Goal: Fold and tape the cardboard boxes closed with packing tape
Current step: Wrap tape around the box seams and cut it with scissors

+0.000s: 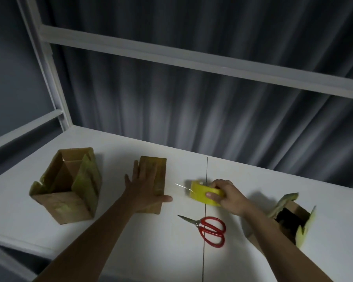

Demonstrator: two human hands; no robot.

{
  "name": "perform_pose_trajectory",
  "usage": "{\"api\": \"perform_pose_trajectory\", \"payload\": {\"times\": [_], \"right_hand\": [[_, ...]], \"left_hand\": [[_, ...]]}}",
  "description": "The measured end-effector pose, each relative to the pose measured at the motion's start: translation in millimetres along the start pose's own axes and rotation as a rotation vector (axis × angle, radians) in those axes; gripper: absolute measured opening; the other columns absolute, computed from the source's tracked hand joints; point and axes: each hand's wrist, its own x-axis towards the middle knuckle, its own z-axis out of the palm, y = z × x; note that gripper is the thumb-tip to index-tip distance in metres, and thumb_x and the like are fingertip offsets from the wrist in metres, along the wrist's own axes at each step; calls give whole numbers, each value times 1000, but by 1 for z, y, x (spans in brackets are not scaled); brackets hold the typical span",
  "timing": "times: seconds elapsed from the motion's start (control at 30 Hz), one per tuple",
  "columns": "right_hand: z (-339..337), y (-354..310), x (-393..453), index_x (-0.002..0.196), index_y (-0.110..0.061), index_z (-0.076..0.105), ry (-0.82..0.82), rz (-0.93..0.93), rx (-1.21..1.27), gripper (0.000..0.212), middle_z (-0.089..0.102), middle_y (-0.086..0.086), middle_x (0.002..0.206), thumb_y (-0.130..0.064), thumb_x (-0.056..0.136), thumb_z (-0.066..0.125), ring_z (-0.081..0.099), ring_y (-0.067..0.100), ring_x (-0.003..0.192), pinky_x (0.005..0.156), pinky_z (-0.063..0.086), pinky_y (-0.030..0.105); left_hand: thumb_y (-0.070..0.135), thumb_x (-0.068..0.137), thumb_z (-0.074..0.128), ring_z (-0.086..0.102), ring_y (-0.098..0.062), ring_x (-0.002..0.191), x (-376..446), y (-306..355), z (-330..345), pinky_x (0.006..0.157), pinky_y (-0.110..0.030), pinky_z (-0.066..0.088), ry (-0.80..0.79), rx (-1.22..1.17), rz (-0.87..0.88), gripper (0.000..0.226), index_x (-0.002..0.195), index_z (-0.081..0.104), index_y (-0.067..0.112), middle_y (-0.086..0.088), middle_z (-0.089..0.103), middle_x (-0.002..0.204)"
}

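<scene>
Between my two hands on the white table (114, 224) a thin strand of tape (181, 186) runs leftward from the yellow tape roll (202, 193), which my right hand (226, 195) grips, toward the folded box (154, 178). My left hand (143, 184) lies flat, fingers straight, pressing that box's top. The box's long axis runs away from me, so I judge the tape must cross leftward over it; the scissors (208, 228) lie nearer my right hand.

My closed cardboard box (151, 180) lies flat; the yellow tape roll (205, 193) sits just right of it, 2 open boxes (67, 186) flanking.
</scene>
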Motion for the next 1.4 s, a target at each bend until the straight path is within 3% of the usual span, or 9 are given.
{"api": "perform_pose_trajectory", "payload": {"times": [0.13, 0.27, 0.4, 0.6, 0.8, 0.87, 1.03, 1.2, 1.4], "right_hand": [[26, 5, -8, 111, -18, 58, 30, -20, -82, 47, 54, 1, 109, -53, 80, 55, 43, 16, 108, 88, 32, 21], [37, 1, -11, 121, -15, 56, 62, -57, -120, 86, 56, 3, 122, -79, 69, 34, 40, 19, 117, 96, 30, 23], [35, 9, -13, 125, -16, 55, 89, -39, -181, 86, 55, 4, 128, -75, 69, 27, 41, 20, 120, 100, 31, 26], [40, 20, -24, 127, -17, 53, 184, -33, -356, 65, 53, 5, 129, -62, 83, 35, 43, 26, 120, 101, 31, 31], [55, 22, -36, 125, -14, 53, 298, 11, -354, 49, 47, 8, 127, -26, 81, 69, 39, 26, 119, 100, 36, 34], [57, 22, -46, 113, -11, 57, 326, -76, -338, 42, 53, 9, 114, -21, 75, 70, 43, 26, 108, 88, 44, 36], [84, 27, -77, 107, -16, 63, 85, 16, -452, 40, 60, 5, 96, -40, 78, 49, 59, 28, 86, 69, 53, 37], [67, 6, -71, 116, -11, 55, -143, -2, -736, 36, 61, 8, 114, -39, 95, 46, 56, 25, 107, 85, 45, 33], [30, -14, -67, 117, -16, 51, -78, -48, -560, 39, 62, 5, 113, -44, 90, 53, 61, 28, 101, 78, 48, 32]], "left_hand": [[84, 68, 42, -9, -33, 145, 1, 21, -6, 113, -57, 12, 68, -423, -309, 120, 147, -22, 20, -8, -23, 156], [71, 69, 63, 31, -39, 135, 16, 19, -10, 107, -50, 31, 129, -574, -495, 127, 147, -16, 9, -19, 20, 152], [64, 68, 71, 30, -40, 136, 24, 15, -8, 108, -49, 30, 122, -594, -411, 129, 147, -13, 7, -20, 22, 152], [39, 74, 76, 31, -38, 125, 0, 28, 13, 102, -45, 32, 465, -468, -27, 105, 148, 12, 0, -23, 33, 139], [31, 68, 82, 33, -38, 120, -11, 20, 41, 104, -43, 30, 512, -566, -129, 98, 144, 27, 3, -22, 31, 135], [27, 67, 84, 32, -38, 122, -16, 18, 45, 105, -45, 30, 513, -583, -133, 99, 144, 28, 1, -23, 31, 135], [18, 63, 86, 35, -41, 120, -22, 9, 51, 103, -50, 36, 504, -645, -140, 97, 140, 30, -5, -27, 32, 133], [16, 67, 84, 34, -37, 123, -23, 7, 48, 103, -40, 33, 483, -660, -84, 92, 140, 31, -2, -23, 32, 133], [18, 70, 82, 36, -36, 123, -22, 2, 51, 103, -42, 34, 460, -663, -76, 91, 142, 29, 2, -21, 35, 132]]}}
